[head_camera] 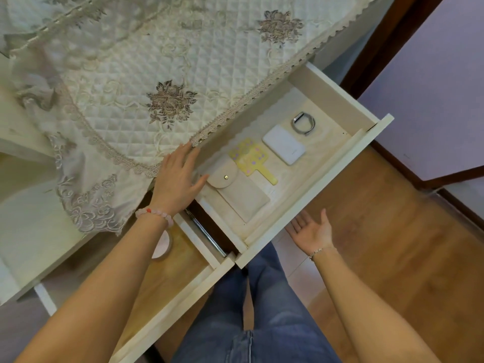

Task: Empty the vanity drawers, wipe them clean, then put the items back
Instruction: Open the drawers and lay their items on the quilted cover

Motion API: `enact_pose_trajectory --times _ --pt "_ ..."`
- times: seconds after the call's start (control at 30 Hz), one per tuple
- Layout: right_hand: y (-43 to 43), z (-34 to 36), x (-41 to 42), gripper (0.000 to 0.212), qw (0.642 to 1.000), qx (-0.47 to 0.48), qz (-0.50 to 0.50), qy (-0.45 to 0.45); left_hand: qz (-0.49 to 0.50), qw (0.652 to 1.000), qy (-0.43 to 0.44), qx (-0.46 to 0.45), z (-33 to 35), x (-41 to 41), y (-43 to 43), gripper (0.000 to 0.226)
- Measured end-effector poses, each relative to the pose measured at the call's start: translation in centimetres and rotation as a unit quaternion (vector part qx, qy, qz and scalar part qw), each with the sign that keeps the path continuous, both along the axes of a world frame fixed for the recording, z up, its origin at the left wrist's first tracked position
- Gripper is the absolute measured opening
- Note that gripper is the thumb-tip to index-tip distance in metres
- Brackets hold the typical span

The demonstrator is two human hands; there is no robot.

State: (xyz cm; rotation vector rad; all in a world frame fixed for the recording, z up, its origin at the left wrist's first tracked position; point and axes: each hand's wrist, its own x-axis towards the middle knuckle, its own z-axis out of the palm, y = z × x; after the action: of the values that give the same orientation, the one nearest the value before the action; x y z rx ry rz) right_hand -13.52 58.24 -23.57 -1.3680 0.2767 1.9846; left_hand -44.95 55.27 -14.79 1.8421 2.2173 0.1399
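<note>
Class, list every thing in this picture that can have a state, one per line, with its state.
Right drawer, pulled open.
Left drawer, pulled open.
Pouch, flap snapped shut, flat in the right drawer.
Hand mirror, lying flat in the right drawer.
White case, lying flat.
Wristband, closed in a loop.
Left hand, open, at the edge of the tablecloth.
Right hand, open, palm up, empty.
</note>
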Motion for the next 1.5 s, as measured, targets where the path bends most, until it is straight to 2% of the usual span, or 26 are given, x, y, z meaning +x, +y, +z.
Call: enact_pose_trajectory --times 0.17,0.23,0.3,0.47,0.6,0.67,0.93,1.07,1.17,1.5 --pt "-0.6 2.7 1.0 0.063 0.996 0.073 0.041 -0.032 -0.018 0.999 -0.024 0.034 1.5 1.7 -1.6 0.061" --pt "-0.7 4.3 1.5 0.057 0.986 0.131 0.060 -0.081 -0.027 0.998 -0.031 0.042 2.0 2.6 -2.6 0.064" --pt "-0.8 6.2 1.8 0.053 0.957 0.212 0.109 -0.164 -0.033 0.998 -0.031 0.053 2.6 3.6 -3.6 0.064" --pt "-0.6 10.9 0.8 0.045 0.800 0.404 0.280 -0.344 -0.053 0.995 -0.023 0.079 4.3 5.6 -5.4 0.064" --pt "-1.1 13.5 -1.0 0.050 0.628 0.498 0.393 -0.450 -0.061 0.993 -0.008 0.099 5.5 6.0 -6.6 0.061" --pt "-1.6 14.5 -1.8 0.052 0.561 0.527 0.420 -0.481 -0.058 0.993 -0.001 0.108 6.1 5.9 -7.3 0.061" --pt "-4.5 16.7 -3.2 0.060 0.418 0.565 0.455 -0.546 -0.060 0.990 0.007 0.128 7.1 6.1 -9.5 0.061" --pt "-5.7 17.6 -2.6 0.060 0.380 0.569 0.446 -0.576 -0.079 0.985 0.008 0.154 7.7 6.8 -9.3 0.059" --pt "-5.9 18.5 -1.7 0.060 0.372 0.563 0.436 -0.596 -0.098 0.983 0.013 0.154 8.4 7.6 -8.6 0.059" --pt "-3.0 19.8 3.6 0.063 0.400 0.528 0.399 -0.634 -0.136 0.978 0.017 0.160 9.9 11.8 -4.5 0.058"
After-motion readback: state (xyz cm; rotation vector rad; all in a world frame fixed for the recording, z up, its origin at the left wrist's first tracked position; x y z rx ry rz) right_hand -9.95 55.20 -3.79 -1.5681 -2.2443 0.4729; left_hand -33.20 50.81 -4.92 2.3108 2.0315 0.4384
